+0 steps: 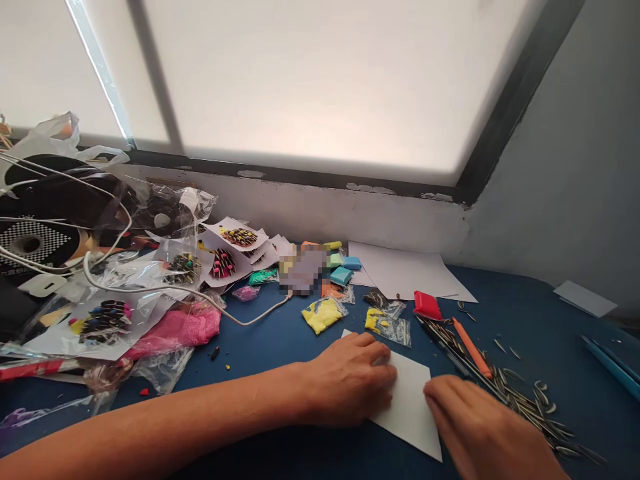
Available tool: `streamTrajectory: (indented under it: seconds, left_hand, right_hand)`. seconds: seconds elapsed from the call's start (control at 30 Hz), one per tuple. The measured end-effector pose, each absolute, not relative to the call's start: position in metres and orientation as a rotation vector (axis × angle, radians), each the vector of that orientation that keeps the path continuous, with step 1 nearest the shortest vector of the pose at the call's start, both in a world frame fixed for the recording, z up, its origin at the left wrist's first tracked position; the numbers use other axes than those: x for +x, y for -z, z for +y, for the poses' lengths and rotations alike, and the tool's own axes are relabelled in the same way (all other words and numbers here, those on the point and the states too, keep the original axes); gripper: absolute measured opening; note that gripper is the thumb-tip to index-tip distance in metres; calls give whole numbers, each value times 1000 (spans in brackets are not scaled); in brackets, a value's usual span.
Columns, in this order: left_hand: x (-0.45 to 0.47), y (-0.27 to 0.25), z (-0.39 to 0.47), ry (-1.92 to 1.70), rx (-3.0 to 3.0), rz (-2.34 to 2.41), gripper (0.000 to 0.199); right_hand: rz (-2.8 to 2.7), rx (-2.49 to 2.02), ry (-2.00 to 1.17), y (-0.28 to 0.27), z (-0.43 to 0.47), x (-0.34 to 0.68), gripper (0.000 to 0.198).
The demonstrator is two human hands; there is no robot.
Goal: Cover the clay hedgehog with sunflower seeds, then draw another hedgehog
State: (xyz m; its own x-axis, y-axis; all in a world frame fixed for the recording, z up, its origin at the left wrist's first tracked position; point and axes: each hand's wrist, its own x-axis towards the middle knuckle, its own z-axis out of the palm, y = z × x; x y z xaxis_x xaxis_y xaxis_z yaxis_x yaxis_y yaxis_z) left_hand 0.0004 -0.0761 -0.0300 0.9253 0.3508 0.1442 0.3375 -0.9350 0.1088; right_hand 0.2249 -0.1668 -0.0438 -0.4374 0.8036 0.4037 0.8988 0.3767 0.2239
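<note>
A white card (413, 393) lies tilted on the dark blue tabletop in front of me. My left hand (350, 380) rests over its left part, fingers bent and pressed down on it. At the card's right edge is my right hand (475, 420), slightly blurred, with thumb and fingers closed together on that edge. Just beyond the card are a bag of yellow clay (323, 315) and a smaller clear bag with yellow bits (387, 327). Striped sunflower seeds (530, 407) are heaped beside my right hand, near an orange stick-shaped tool (471, 348).
Seed-covered clay figures on white paper (240, 237) crowd the left, among plastic bags and pink clay (175, 333). A white cable (245, 323) runs to a blurred-out object (304, 270). A red packet (427, 305) and white sheets (405, 267) lie toward the wall.
</note>
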Motion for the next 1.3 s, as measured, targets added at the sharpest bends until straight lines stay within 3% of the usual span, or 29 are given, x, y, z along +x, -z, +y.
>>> streamTrajectory:
  seconds: [0.2, 0.37, 0.53, 0.7, 0.9, 1.0, 1.2, 1.3]
  left_hand:
    - [-1, 27, -85, -269, 2964, 463, 23]
    - [-5, 36, -88, -359, 2965, 520, 25]
    - [-4, 32, -98, -220, 2952, 579, 25]
    - [-5, 33, -94, -332, 2916, 598, 43]
    - [0, 42, -68, -235, 2876, 674, 74]
    - [10, 48, -58, -217, 2844, 727, 73]
    - [17, 45, -47, -248, 2754, 816, 67]
    - [6, 33, -43, -186, 2708, 735, 65]
  right_hand:
    - [-2179, -1936, 620, 30, -134, 266, 27]
    - [-2163, -2077, 563, 28, -120, 264, 24]
    - [-2099, -2150, 569, 36, -110, 252, 23]
    - [-2017, -2144, 470, 35, -111, 250, 23]
    - [-1786, -2142, 152, 15, -125, 254, 35]
    - [-1727, -2046, -105, 1, -131, 249, 42]
    - [-1299, -1569, -935, -19, -141, 228, 51]
    - [-1167, -1574, -948, -16, -145, 220, 52]
